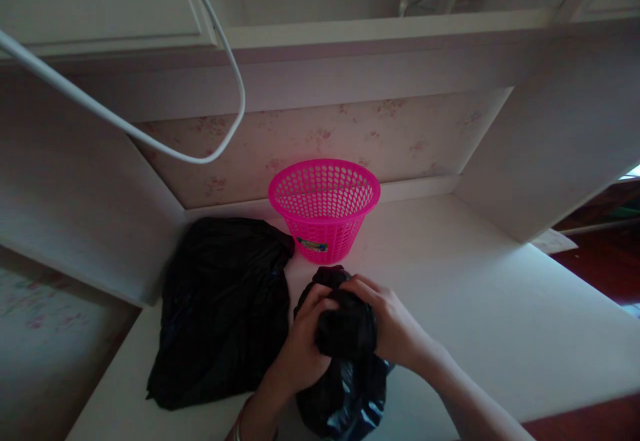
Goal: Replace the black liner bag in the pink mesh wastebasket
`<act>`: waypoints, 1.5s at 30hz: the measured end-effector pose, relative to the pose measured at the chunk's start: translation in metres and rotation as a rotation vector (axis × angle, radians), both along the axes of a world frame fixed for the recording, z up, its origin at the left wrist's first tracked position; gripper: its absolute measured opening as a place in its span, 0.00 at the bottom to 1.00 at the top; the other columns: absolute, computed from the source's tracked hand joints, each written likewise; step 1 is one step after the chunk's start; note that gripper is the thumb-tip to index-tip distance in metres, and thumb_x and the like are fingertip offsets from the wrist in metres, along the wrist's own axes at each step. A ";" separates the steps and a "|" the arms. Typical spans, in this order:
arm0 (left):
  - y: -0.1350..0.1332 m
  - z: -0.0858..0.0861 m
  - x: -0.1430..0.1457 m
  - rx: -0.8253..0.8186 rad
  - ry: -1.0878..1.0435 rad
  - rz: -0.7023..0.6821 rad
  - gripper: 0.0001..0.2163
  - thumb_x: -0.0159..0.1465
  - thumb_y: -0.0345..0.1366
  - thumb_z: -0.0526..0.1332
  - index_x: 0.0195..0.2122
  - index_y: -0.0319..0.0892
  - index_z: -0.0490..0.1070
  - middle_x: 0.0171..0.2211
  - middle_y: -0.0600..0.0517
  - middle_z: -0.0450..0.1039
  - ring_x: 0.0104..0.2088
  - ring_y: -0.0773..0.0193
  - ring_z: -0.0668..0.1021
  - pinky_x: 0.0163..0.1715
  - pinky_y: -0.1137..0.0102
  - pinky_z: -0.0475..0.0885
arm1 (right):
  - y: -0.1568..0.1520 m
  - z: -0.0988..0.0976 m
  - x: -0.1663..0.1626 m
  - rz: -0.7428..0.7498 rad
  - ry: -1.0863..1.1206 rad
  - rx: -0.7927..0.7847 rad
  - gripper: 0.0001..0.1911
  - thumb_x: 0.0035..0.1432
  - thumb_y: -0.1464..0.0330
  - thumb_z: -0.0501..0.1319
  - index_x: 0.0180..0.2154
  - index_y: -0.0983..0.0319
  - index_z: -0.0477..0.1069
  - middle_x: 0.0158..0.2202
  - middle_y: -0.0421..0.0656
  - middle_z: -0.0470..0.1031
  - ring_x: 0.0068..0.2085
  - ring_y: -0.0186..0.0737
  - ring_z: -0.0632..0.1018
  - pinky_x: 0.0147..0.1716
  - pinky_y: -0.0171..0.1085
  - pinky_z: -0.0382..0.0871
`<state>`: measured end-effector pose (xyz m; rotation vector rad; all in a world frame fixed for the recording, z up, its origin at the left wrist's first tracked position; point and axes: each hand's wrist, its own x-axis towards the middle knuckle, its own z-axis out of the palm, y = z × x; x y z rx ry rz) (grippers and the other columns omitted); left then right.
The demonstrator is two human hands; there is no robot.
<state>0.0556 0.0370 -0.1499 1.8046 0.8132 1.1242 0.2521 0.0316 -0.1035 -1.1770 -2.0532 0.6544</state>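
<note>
Black bag (345, 361) is bunched between left hand (303, 344) and right hand (393, 328), both grips clamped on it. Looks light, floppy, slippery; best gripped at the gathered top.

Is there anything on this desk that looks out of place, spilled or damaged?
Nothing stands out. The pink basket stands upright, one black bag lies flat, and the left hand and right hand grip a bunched black bag. A white cable hangs overhead.
</note>
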 end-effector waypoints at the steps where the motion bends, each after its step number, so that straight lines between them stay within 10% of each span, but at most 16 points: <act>1: -0.001 0.003 0.001 0.027 0.031 0.003 0.16 0.57 0.19 0.60 0.40 0.46 0.78 0.45 0.50 0.74 0.47 0.59 0.79 0.49 0.65 0.75 | 0.000 -0.002 -0.001 -0.013 -0.050 0.042 0.13 0.54 0.76 0.60 0.42 0.60 0.71 0.37 0.45 0.77 0.35 0.42 0.80 0.32 0.36 0.70; 8: -0.009 0.010 0.001 0.074 0.032 0.020 0.24 0.55 0.17 0.58 0.45 0.50 0.81 0.48 0.50 0.70 0.47 0.60 0.78 0.49 0.67 0.75 | -0.004 -0.030 -0.014 -0.215 -0.079 0.478 0.11 0.54 0.76 0.56 0.39 0.57 0.61 0.25 0.37 0.71 0.22 0.38 0.72 0.22 0.35 0.61; 13: -0.010 0.011 -0.002 0.027 0.031 -0.040 0.23 0.58 0.18 0.61 0.46 0.50 0.82 0.50 0.48 0.67 0.50 0.58 0.78 0.54 0.65 0.74 | 0.001 -0.032 -0.017 -0.221 0.012 0.569 0.15 0.50 0.79 0.54 0.39 0.57 0.62 0.40 0.46 0.78 0.38 0.41 0.80 0.36 0.36 0.73; 20: -0.016 0.008 0.007 -0.040 0.026 -0.023 0.22 0.56 0.16 0.58 0.43 0.48 0.81 0.46 0.49 0.72 0.47 0.60 0.78 0.48 0.70 0.75 | 0.004 -0.045 -0.021 -0.357 0.073 0.612 0.12 0.56 0.77 0.55 0.37 0.55 0.59 0.27 0.39 0.72 0.24 0.38 0.73 0.24 0.34 0.64; 29: -0.016 0.000 0.007 0.219 0.067 0.231 0.17 0.55 0.17 0.60 0.40 0.44 0.76 0.38 0.51 0.77 0.40 0.60 0.81 0.44 0.68 0.78 | -0.004 -0.033 -0.018 -0.187 -0.011 0.249 0.27 0.53 0.77 0.58 0.56 0.59 0.72 0.42 0.48 0.85 0.45 0.51 0.83 0.46 0.47 0.78; 36: -0.015 0.006 0.007 0.318 0.016 0.217 0.09 0.66 0.25 0.65 0.43 0.46 0.76 0.49 0.49 0.78 0.47 0.62 0.84 0.50 0.69 0.79 | -0.013 -0.023 0.009 -0.004 0.607 -0.431 0.26 0.58 0.65 0.70 0.59 0.51 0.75 0.55 0.45 0.81 0.57 0.48 0.80 0.59 0.49 0.71; 40: -0.017 0.007 0.007 0.369 0.040 0.131 0.09 0.68 0.25 0.65 0.46 0.45 0.75 0.58 0.45 0.76 0.56 0.59 0.82 0.58 0.67 0.77 | -0.011 -0.020 0.014 -0.006 0.921 -0.657 0.24 0.58 0.56 0.72 0.57 0.46 0.78 0.57 0.41 0.81 0.57 0.45 0.78 0.55 0.43 0.72; 45: -0.017 -0.002 0.004 0.452 0.097 0.097 0.06 0.68 0.27 0.65 0.44 0.43 0.74 0.63 0.42 0.71 0.61 0.55 0.78 0.61 0.62 0.76 | -0.002 -0.017 0.009 -0.026 0.626 -0.723 0.22 0.61 0.47 0.69 0.44 0.57 0.84 0.38 0.41 0.82 0.39 0.39 0.78 0.39 0.37 0.70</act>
